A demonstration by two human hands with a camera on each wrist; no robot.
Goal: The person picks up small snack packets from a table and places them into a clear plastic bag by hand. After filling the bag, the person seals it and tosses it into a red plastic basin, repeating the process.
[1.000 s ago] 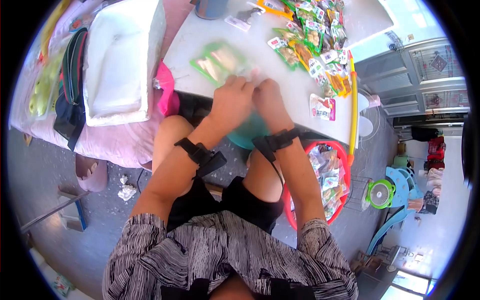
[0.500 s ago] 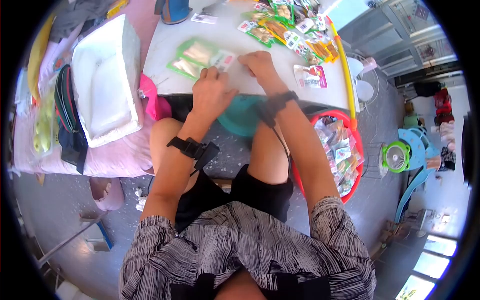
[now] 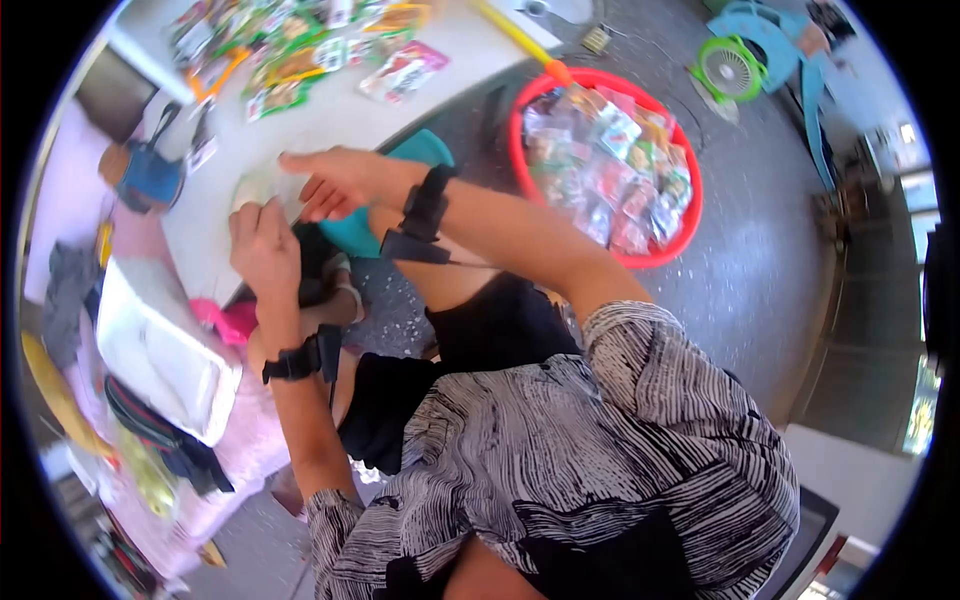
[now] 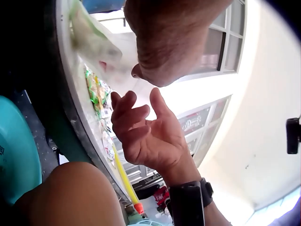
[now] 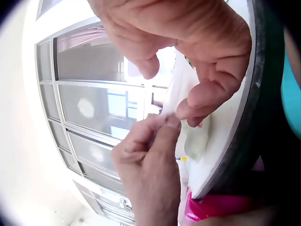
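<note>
My left hand pinches the clear edge of a green-edged plastic packet over the near part of the white table. In the right wrist view its thumb and forefinger meet on the film, and the packet with its pale contents shows behind. My right hand is just beside it, thumb held apart and fingers loosely bent. The left wrist view shows that right hand with nothing in its grasp, below the packet. Part of the packet is hidden behind my left hand.
Many colourful food packets lie farther along the table, with a pink-and-white packet near its edge. A red basin full of packets stands on the floor. A teal basin sits below the table edge. A white foam box lies left.
The head view has turned, bringing the red basin up. Earlier the packet lay flat by both hands; now my left hand pinches its edge and my right hand is apart with thumb out.
</note>
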